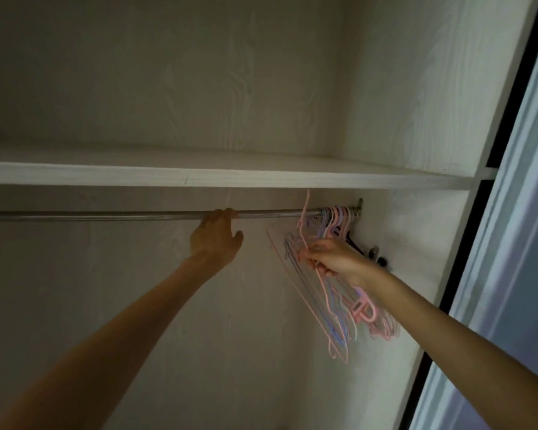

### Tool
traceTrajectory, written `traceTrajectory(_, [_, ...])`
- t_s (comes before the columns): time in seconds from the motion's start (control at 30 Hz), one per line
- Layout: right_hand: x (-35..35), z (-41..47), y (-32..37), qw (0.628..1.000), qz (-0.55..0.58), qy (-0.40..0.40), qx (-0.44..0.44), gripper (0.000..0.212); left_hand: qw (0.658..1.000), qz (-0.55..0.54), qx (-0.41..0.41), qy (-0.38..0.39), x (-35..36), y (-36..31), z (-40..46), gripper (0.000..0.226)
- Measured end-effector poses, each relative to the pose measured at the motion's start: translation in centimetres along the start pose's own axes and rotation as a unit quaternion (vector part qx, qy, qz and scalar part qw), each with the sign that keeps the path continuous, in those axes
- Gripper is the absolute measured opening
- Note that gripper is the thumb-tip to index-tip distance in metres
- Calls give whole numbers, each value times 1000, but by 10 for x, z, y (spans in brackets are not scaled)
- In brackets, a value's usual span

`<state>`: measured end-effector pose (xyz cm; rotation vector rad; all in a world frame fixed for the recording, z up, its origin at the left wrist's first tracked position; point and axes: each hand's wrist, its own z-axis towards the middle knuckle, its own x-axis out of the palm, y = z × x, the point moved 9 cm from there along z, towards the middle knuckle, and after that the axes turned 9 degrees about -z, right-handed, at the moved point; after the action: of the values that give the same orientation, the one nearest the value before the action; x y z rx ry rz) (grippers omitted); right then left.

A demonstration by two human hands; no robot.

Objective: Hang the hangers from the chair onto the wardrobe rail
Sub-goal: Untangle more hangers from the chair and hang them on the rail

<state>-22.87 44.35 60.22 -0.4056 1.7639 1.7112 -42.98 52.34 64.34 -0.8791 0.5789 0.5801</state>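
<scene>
Silver metal wardrobe rail (106, 215) gripped by left hand (216, 240), bunch of pink and blue thin plastic hangers (333, 302) pinched by right hand (334, 259), further hangers hooked at rail's right end, white wooden shelf (199, 176) above.

Under a pale shelf (218, 178), the left hand (216, 238) curls its fingers (222, 214) over the metal rail (106, 216). The right hand (334, 259) pinches a pink hanger (305, 218) beside pink and blue hangers (339, 218) hooked at the rail's right end
</scene>
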Motion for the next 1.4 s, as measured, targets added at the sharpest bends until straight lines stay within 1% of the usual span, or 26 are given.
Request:
traceTrajectory(0.03, [1,8,1,1000,-12,-2,2,12,999,46,28,3,2,-2,4,50])
traceTrajectory(0.07, [4,17,1,1000,-23,-4,7,15,995,88,42,27,9,-1,8,58])
traceTrajectory(0.17, [20,47,-11,998,-59,-15,32,26,975,191,33,106,36,14,14,76])
traceTrajectory(0.2, [25,54,-19,997,-69,-15,41,28,971,210,26,114,43,18,13,79])
traceTrajectory(0.27, [32,72,-30,995,-84,-22,51,31,967,233,27,100,47,19,15,81])
traceTrajectory(0.37, [38,87,-41,992,-109,-25,64,31,970,232,48,54,38,14,22,79])
traceTrajectory(0.43, [43,94,-47,989,-129,-16,68,28,967,243,59,45,35,13,27,79])
traceTrajectory(0.5, [46,96,-50,988,-141,-8,69,19,965,250,61,43,36,13,30,77])
traceTrajectory(0.57, [45,100,-52,986,-153,-8,62,19,966,249,64,32,37,10,33,74])
traceTrajectory(0.63, [46,102,-60,980,-190,1,61,21,969,237,65,23,37,9,34,73])
traceTrajectory(0.73, [57,99,-83,960,-266,34,73,19,974,220,56,24,41,13,30,77])
traceTrajectory(0.8, [63,93,-86,956,-286,43,47,26,970,233,56,31,44,12,29,79])
traceTrajectory(0.87, [62,86,-72,957,-286,43,-4,33,968,243,60,34,43,10,33,80])
traceTrajectory(0.93, [53,78,-53,958,-281,28,-43,32,965,251,68,31,41,10,36,80])
traceTrajectory(1.0, [36,69,-36,967,-248,6,-63,30,963,259,75,28,41,11,35,79])
traceTrajectory(1.1, [7,69,-13,968,-223,-77,-90,31,960,265,87,22,41,10,35,78])
traceTrajectory(1.13, [3,72,-10,965,-232,-94,-85,30,960,263,89,19,41,10,35,78])
traceTrajectory(1.17, [3,76,-8,963,-242,-94,-73,31,961,262,90,17,41,9,35,78])
traceTrajectory(1.23, [18,87,-13,970,-237,-48,-24,34,960,266,87,18,40,10,35,78])
traceTrajectory(1.27, [27,89,-19,973,-228,-18,-1,32,959,268,87,19,40,8,35,79])
traceTrajectory(1.33, [48,92,-31,969,-243,33,27,29,959,270,83,20,40,11,34,79])
traceTrajectory(1.4, [53,92,-43,961,-271,32,35,32,960,266,85,18,40,11,34,79])
